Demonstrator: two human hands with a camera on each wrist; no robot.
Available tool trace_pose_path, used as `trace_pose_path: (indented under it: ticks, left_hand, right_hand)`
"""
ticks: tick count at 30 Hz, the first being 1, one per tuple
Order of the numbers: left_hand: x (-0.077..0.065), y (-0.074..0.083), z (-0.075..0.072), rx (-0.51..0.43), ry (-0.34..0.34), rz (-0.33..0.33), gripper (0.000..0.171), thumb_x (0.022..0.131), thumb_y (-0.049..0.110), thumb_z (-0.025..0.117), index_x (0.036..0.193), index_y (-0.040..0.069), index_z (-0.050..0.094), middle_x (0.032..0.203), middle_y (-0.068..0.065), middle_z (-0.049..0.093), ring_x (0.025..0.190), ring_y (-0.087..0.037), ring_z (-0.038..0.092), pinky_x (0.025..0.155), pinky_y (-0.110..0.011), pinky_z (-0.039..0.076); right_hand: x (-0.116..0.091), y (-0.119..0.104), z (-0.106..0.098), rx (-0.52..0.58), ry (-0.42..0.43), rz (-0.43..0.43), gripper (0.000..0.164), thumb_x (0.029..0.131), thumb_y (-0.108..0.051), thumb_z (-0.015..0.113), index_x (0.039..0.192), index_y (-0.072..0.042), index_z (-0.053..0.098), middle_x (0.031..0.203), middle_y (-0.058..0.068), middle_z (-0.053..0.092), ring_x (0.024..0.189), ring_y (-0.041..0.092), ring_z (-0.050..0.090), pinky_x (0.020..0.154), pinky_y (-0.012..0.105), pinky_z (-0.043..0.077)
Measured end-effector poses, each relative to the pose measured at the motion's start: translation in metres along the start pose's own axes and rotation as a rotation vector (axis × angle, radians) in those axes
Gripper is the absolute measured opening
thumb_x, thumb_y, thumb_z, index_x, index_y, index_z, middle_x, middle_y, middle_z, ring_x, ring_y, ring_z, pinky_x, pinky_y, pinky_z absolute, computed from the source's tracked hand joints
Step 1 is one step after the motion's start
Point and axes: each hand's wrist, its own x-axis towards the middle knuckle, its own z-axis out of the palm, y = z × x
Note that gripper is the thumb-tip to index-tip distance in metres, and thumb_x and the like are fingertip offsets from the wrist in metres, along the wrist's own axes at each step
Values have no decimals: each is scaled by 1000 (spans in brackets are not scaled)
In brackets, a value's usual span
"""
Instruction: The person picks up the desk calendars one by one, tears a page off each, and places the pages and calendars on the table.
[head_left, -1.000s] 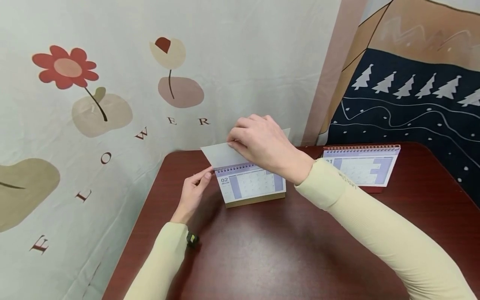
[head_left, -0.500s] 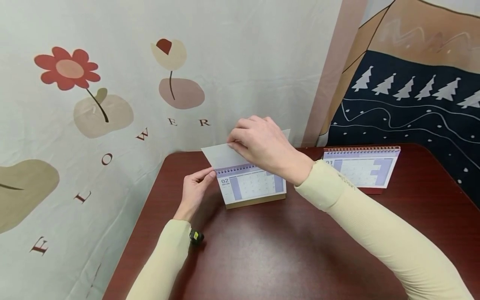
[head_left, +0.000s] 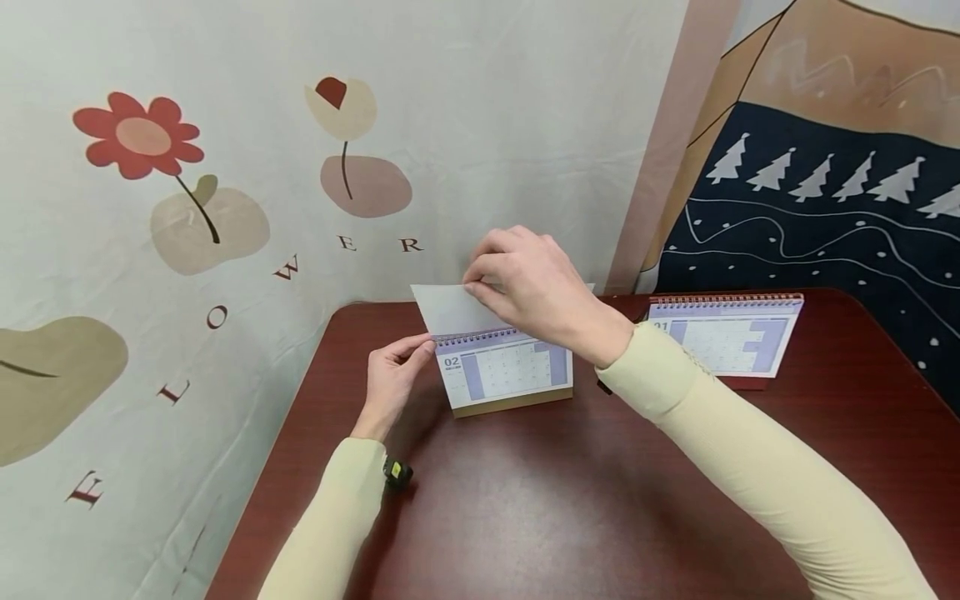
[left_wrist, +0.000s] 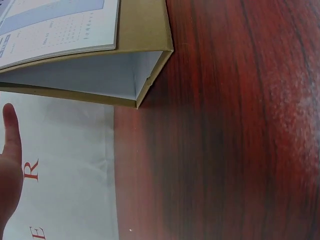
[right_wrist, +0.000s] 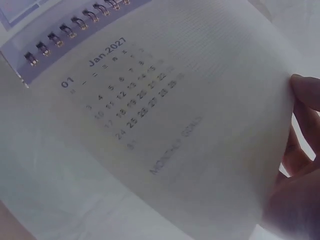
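A spiral-bound desk calendar (head_left: pixel 506 371) stands on the table, showing month 02 in purple and white on a tan stand. My left hand (head_left: pixel 388 379) pinches its upper left corner, by the end of the coil, between thumb and fingers. Above the coil a white page (head_left: pixel 444 307) is raised, and my right hand (head_left: pixel 532 287) pinches its top edge. In the right wrist view this page (right_wrist: pixel 165 130) shows "Jan.2027" and a small date grid. The left wrist view shows the hollow side of the tan stand (left_wrist: pixel 145 25), with one finger (left_wrist: pixel 12 132) at the left edge.
A second desk calendar (head_left: pixel 727 337), showing 01 on a red stand, is to the right, partly behind the right forearm. The dark red-brown table (head_left: pixel 495 508) meets a wall cloth (head_left: pixel 480 117) printed with flowers and letters.
My right hand has shifted slightly right, and the raised page's top corners have moved right with it. My left hand has closed in on the calendar's corner, then stayed there.
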Motion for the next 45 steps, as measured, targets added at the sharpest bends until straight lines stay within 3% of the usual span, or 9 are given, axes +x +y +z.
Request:
trace_pose_path:
  ticks: [5, 15, 31, 36, 40, 45]
  left_hand:
    - [-2, 0, 1, 4, 16, 4, 22, 96, 8, 75, 112, -6, 77, 97, -3, 79, 88, -7, 71, 80, -22, 55]
    - [-1, -2, 3, -18, 28, 15, 21, 96, 7, 75, 110, -8, 77, 96, -4, 79, 87, -6, 72, 81, -22, 56]
    - [-2, -6, 12, -47, 102, 93, 16, 92, 0, 77, 104, -9, 78, 89, 11, 78, 79, -4, 70, 67, -16, 53]
    - [-2, -6, 12, -64, 99, 69, 15, 91, -4, 76, 105, -11, 77, 89, 14, 77, 79, -1, 69, 68, -15, 53]
    - [-2, -1, 14, -78, 89, 71, 16, 91, -8, 73, 106, -14, 75, 89, 15, 77, 80, 1, 69, 69, -14, 53]
    - [-7, 20, 19, -70, 91, 95, 17, 91, -8, 72, 105, -17, 73, 88, 16, 77, 78, 1, 67, 68, -14, 51]
  right_hand:
    - [-1, 3, 2, 14, 0, 55, 6, 95, -17, 77, 96, -17, 83, 106, -3, 70, 103, 25, 62, 80, 48, 48]
    - [-6, 8, 2, 63, 36, 115, 5, 93, -16, 79, 95, -14, 83, 105, 0, 68, 102, 26, 61, 80, 47, 47]
    - [-25, 14, 8, 170, 88, 267, 8, 94, -17, 77, 94, -12, 83, 109, 1, 71, 107, 26, 60, 90, 46, 47]
    - [-29, 14, 10, 164, 103, 302, 9, 95, -18, 77, 99, -11, 82, 106, 0, 75, 97, 22, 67, 82, 42, 50]
    - [-31, 15, 11, 150, 134, 319, 9, 95, -17, 78, 100, -12, 82, 99, 0, 78, 86, 19, 70, 75, 40, 51]
    - [-34, 16, 12, 133, 160, 308, 8, 95, -17, 77, 99, -12, 82, 94, -1, 78, 81, 17, 70, 72, 40, 51]
